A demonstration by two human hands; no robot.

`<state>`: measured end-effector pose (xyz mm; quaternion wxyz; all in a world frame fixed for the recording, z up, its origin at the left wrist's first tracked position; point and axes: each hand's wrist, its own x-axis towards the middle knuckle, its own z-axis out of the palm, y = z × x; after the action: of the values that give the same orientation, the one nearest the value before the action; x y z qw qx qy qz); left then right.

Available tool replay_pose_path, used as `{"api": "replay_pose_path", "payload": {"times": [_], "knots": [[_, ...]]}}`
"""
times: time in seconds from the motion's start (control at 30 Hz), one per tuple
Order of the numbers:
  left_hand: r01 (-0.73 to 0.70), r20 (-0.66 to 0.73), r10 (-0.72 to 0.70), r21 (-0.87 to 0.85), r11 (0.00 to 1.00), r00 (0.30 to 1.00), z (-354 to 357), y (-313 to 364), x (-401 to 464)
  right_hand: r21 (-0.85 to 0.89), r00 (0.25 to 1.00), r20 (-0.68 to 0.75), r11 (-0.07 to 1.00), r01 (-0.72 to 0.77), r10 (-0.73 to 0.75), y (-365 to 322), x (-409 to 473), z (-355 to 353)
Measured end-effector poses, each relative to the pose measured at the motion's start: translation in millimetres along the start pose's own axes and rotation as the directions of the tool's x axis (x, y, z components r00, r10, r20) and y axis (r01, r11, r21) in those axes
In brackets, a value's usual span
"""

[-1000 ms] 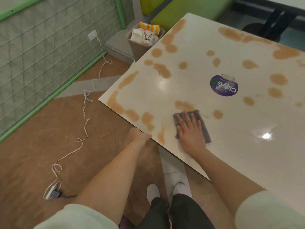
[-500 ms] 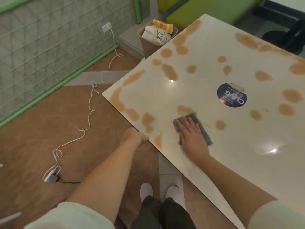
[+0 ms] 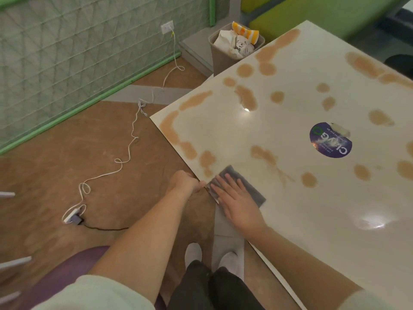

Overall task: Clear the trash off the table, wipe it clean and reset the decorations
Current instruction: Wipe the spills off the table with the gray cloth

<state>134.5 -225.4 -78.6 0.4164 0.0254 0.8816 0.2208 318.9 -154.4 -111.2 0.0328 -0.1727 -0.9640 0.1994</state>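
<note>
A cream table (image 3: 290,220) with several orange-brown blotches fills the right side. My right hand (image 3: 239,202) lies flat with straight fingers on a grey cloth (image 3: 250,186) at the table's near left edge. My left hand (image 3: 183,182) hangs just off that edge beside the cloth, fingers curled; its thumb side touches the edge. A smeared brown streak (image 3: 277,171) runs to the right of the cloth. A round purple sticker (image 3: 330,140) sits on the table farther right.
A brown bin (image 3: 225,57) full of paper trash stands at the table's far corner. A white cable (image 3: 131,139) snakes over the brown floor from a wall socket (image 3: 167,26) to a small adapter (image 3: 74,218). A green bench (image 3: 312,14) lies behind the table.
My right hand has slid the cloth leftward to the table's edge, leaving a smeared streak behind. My left hand has come up against the edge next to the cloth.
</note>
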Motion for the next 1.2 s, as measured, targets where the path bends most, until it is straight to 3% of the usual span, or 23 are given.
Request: {"api": "replay_pose_path", "payload": {"times": [0.13,0.33,0.57,0.8,1.0,1.2], "knots": [[0.014,0.000,-0.014,-0.047,0.999,1.000,1.9,-3.3,-0.4,-0.043,0.987,0.017,0.986,-0.161,0.162,28.7,-7.3,-17.7],[0.026,-0.010,-0.026,-0.010,1.000,1.000,1.2,-2.0,-0.2,-0.159,0.987,0.094,0.980,-0.116,0.132,-11.1,-29.4,-7.2],[0.077,0.025,-0.076,-0.054,0.996,0.997,2.0,-2.8,7.2,-0.131,0.951,-0.011,0.943,-0.306,0.308,30.0,-0.8,-24.7],[0.070,0.023,-0.069,-0.073,0.995,0.997,1.6,-1.9,5.4,-0.141,0.979,0.018,0.970,-0.199,0.203,-12.6,-16.8,-2.8],[0.071,0.019,-0.070,-0.125,0.990,0.997,3.9,-6.3,5.1,-0.115,0.950,-0.035,0.943,-0.311,0.309,33.3,21.4,-18.6],[0.065,0.036,-0.061,-0.116,0.991,0.997,2.9,-7.5,9.1,-0.133,0.964,-0.020,0.955,-0.264,0.264,-9.5,-13.7,-2.6]]}}
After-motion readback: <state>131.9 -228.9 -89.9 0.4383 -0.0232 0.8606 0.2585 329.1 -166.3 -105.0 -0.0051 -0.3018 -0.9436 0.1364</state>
